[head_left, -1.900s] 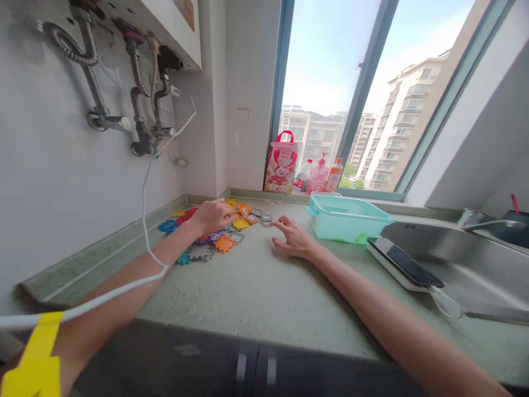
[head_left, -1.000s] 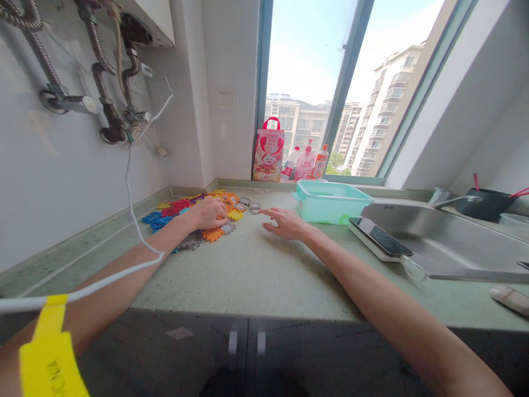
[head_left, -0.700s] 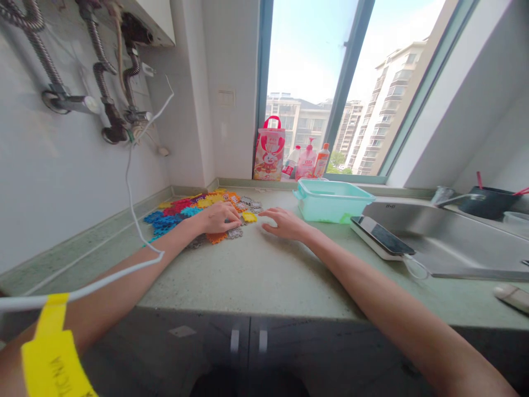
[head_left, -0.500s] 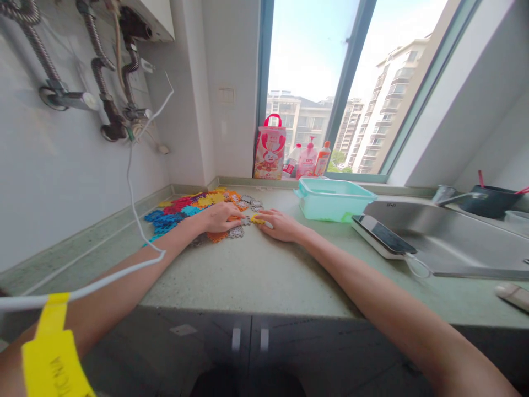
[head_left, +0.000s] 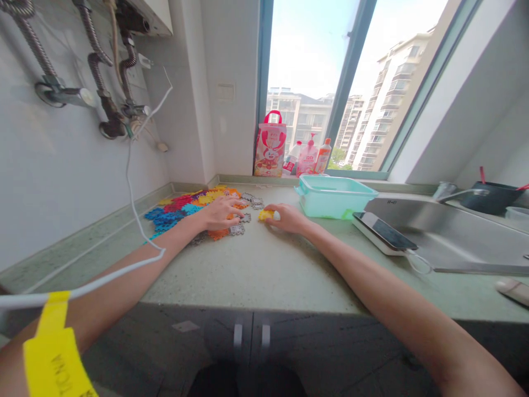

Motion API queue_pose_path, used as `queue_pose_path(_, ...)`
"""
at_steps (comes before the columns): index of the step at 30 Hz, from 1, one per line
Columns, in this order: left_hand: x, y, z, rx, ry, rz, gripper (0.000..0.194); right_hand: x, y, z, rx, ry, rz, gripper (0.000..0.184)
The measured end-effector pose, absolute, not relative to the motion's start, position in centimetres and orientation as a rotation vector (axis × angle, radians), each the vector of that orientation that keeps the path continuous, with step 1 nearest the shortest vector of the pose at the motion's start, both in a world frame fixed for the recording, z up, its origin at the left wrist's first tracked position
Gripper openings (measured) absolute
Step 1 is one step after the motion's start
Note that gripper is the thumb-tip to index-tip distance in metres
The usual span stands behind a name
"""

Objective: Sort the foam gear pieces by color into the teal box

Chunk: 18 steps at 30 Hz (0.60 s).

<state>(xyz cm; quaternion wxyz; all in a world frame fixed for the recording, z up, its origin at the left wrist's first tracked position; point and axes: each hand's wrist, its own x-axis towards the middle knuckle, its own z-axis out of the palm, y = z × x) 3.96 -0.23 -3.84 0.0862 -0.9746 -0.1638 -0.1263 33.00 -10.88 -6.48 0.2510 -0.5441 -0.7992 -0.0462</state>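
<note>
A spread of flat toothed plastic pieces [head_left: 182, 208] in blue, red, yellow, orange and grey lies on the green countertop [head_left: 264, 264] near the left wall. My left hand [head_left: 220, 213] rests on the pile's right side, fingers curled over several pieces. My right hand [head_left: 287, 218] is just right of the pile, its fingers pinched on a yellow piece [head_left: 265, 214] that is a little off the counter. A mint green plastic tub [head_left: 334, 196] stands to the right of my right hand.
A phone on a white base [head_left: 382, 234] lies by the steel sink [head_left: 446, 234]. A red and white bag [head_left: 270, 151] and bottles [head_left: 308, 159] stand on the window sill. A white cable [head_left: 136, 215] hangs from the wall pipes across my left arm.
My right hand went from open and flat beside the pile to pinched on the yellow piece, then drew it slightly right. My left hand shifted a little over the pile.
</note>
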Motion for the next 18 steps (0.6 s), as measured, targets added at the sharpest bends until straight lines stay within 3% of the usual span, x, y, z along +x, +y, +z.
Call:
queue_pose_path(6, 4.6, -0.8, -2.6, -2.911, -0.423, -0.427, 0.040, 32.4, -11.3, -6.3, -1.298, -2.170, -0.097, 0.031)
queue_pose_path(12, 1.1, 1.7, -0.9, -2.831, -0.464, -0.553, 0.029, 30.2, -11.2, -6.3, -1.280, -2.239, -0.110, 0.035)
queue_pose_path(18, 0.4, 1.4, -0.8, -2.870, -0.516, -0.504, 0.025, 29.7, -10.0, -7.3, -1.243, -2.339, -0.036, 0.023)
